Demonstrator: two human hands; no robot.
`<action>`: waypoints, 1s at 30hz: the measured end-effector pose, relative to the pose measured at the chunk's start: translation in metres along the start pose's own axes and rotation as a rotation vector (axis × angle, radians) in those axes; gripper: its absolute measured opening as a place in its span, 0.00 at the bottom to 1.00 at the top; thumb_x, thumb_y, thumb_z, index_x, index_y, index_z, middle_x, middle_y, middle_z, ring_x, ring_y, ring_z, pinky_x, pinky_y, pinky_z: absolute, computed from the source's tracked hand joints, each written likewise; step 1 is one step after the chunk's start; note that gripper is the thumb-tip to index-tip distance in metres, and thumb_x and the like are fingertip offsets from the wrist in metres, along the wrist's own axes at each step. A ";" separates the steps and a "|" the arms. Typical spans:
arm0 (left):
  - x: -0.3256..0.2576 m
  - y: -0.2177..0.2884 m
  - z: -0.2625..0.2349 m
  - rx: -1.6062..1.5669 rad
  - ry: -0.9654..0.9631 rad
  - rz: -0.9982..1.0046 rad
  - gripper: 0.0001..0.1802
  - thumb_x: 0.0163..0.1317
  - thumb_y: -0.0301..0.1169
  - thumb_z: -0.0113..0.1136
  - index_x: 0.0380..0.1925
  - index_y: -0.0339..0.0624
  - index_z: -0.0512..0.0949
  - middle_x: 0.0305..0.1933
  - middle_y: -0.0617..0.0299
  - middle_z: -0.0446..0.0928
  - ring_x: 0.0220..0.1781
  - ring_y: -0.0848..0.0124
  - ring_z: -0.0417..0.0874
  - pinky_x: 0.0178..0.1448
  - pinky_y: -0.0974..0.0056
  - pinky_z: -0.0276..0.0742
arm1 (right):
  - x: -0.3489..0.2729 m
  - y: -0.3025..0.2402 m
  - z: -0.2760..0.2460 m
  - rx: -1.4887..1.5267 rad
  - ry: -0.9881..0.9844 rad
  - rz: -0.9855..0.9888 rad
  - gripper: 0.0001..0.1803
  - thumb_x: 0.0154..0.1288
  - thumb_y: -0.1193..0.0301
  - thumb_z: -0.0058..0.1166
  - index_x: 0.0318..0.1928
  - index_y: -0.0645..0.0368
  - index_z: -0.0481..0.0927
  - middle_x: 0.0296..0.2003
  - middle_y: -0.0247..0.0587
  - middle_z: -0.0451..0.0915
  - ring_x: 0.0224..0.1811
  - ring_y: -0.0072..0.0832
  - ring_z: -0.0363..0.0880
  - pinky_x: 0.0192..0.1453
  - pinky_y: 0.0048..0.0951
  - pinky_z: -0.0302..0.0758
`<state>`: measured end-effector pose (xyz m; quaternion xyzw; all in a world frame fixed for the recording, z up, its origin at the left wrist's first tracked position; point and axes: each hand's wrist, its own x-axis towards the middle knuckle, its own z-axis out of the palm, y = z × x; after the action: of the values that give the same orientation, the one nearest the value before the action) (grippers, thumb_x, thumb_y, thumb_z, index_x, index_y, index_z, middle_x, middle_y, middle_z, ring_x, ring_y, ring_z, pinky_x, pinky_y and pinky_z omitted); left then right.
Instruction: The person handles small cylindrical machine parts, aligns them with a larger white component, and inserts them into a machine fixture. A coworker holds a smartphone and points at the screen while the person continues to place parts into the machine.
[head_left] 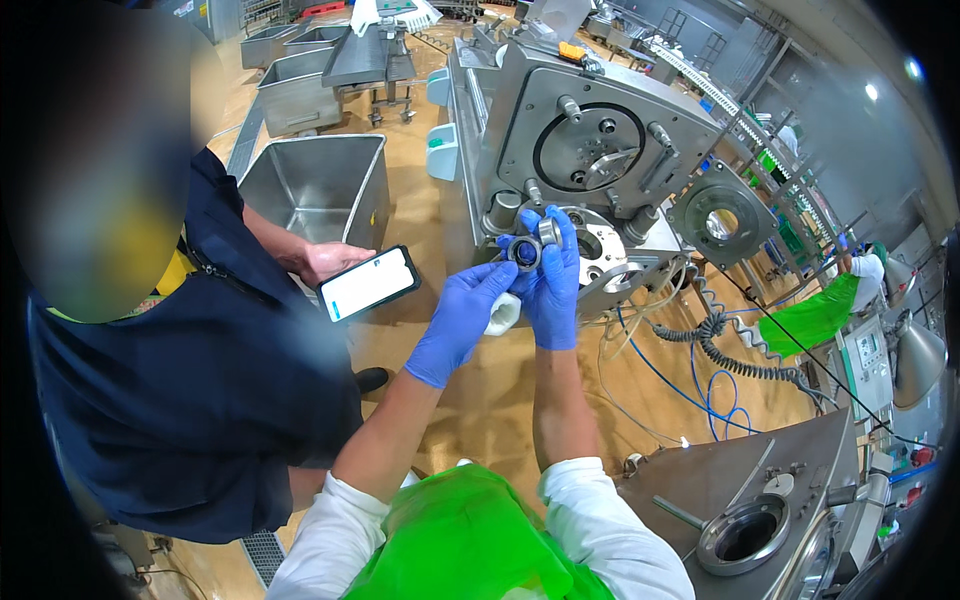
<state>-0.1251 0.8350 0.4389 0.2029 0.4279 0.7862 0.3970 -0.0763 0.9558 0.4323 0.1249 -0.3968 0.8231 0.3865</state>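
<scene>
Just beyond the fingers (pixel 548 232) stands the steel machine face (pixel 590 150), blocking forward reach; left of them a co-worker's phone (pixel 368 283) crowds in; below them, open air above the floor (pixel 480 390); right, hanging cables (pixel 720 350).

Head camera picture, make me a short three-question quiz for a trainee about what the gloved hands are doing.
1. True or false: both hands wear blue gloves.
2. Which hand holds the round metal ring? A) left B) right C) neither
3. What does the person standing beside hold?

Key:
1. True: the left hand and the right hand are both in blue gloves.
2. B: the right hand grips the metal ring in front of the steel machine; the left fingertips touch it and also hold a white roll.
3. A phone with a lit screen.
</scene>
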 end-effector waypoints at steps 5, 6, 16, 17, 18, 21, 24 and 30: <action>0.019 -0.006 0.001 -0.460 -0.167 -0.089 0.12 0.70 0.33 0.51 0.46 0.39 0.77 0.42 0.61 0.80 0.41 0.74 0.82 0.49 0.67 0.79 | 0.010 0.002 -0.005 -0.051 0.003 -0.052 0.29 0.64 0.69 0.57 0.63 0.61 0.62 0.53 0.50 0.75 0.50 0.42 0.80 0.54 0.39 0.80; 0.026 -0.009 0.001 -0.482 -0.175 -0.072 0.12 0.70 0.33 0.51 0.46 0.39 0.77 0.43 0.61 0.80 0.42 0.73 0.82 0.49 0.67 0.80 | 0.015 -0.001 -0.005 -0.066 -0.001 -0.046 0.29 0.64 0.69 0.57 0.62 0.61 0.62 0.53 0.50 0.74 0.50 0.42 0.80 0.54 0.39 0.80; 0.077 0.010 -0.002 -0.404 -0.102 0.165 0.20 0.71 0.44 0.48 0.48 0.38 0.74 0.40 0.57 0.78 0.40 0.65 0.82 0.42 0.61 0.82 | 0.074 -0.059 -0.048 0.062 0.050 0.265 0.07 0.65 0.73 0.52 0.43 0.59 0.77 0.35 0.44 0.80 0.31 0.28 0.79 0.28 0.24 0.75; 0.079 0.014 -0.004 -0.378 -0.061 0.193 0.20 0.71 0.44 0.48 0.48 0.38 0.73 0.40 0.58 0.78 0.41 0.65 0.82 0.42 0.61 0.82 | 0.076 -0.069 -0.021 -0.293 0.081 0.239 0.06 0.64 0.71 0.56 0.39 0.59 0.79 0.27 0.40 0.79 0.24 0.23 0.76 0.22 0.21 0.69; 0.082 0.016 -0.007 -0.359 -0.049 0.239 0.20 0.72 0.44 0.47 0.48 0.38 0.73 0.40 0.58 0.78 0.41 0.65 0.82 0.43 0.61 0.82 | 0.077 -0.077 0.005 -0.525 0.049 0.265 0.07 0.63 0.71 0.56 0.39 0.60 0.80 0.27 0.39 0.80 0.24 0.23 0.76 0.23 0.21 0.69; 0.093 0.020 -0.012 -0.321 -0.065 0.359 0.19 0.73 0.43 0.45 0.49 0.38 0.73 0.41 0.57 0.78 0.43 0.67 0.82 0.46 0.63 0.82 | 0.077 -0.074 0.041 -1.123 -0.141 0.132 0.09 0.61 0.70 0.58 0.39 0.63 0.81 0.27 0.38 0.81 0.23 0.23 0.77 0.28 0.22 0.72; 0.096 0.036 -0.007 -0.404 -0.097 0.391 0.19 0.73 0.41 0.46 0.50 0.37 0.74 0.42 0.60 0.78 0.43 0.72 0.82 0.47 0.68 0.80 | 0.083 -0.063 0.075 -1.411 -0.219 0.000 0.11 0.60 0.71 0.58 0.41 0.64 0.81 0.27 0.43 0.81 0.26 0.23 0.78 0.32 0.26 0.74; 0.115 0.032 -0.025 -0.374 -0.090 0.563 0.16 0.73 0.39 0.45 0.51 0.40 0.74 0.46 0.62 0.77 0.44 0.76 0.80 0.49 0.69 0.77 | 0.111 -0.018 0.077 -1.341 -0.081 0.084 0.15 0.59 0.66 0.60 0.43 0.63 0.81 0.25 0.47 0.80 0.25 0.25 0.77 0.34 0.28 0.74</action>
<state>-0.2255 0.9040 0.4492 0.2712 0.1854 0.9201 0.2134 -0.1453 0.9652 0.5496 -0.1268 -0.8407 0.4077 0.3330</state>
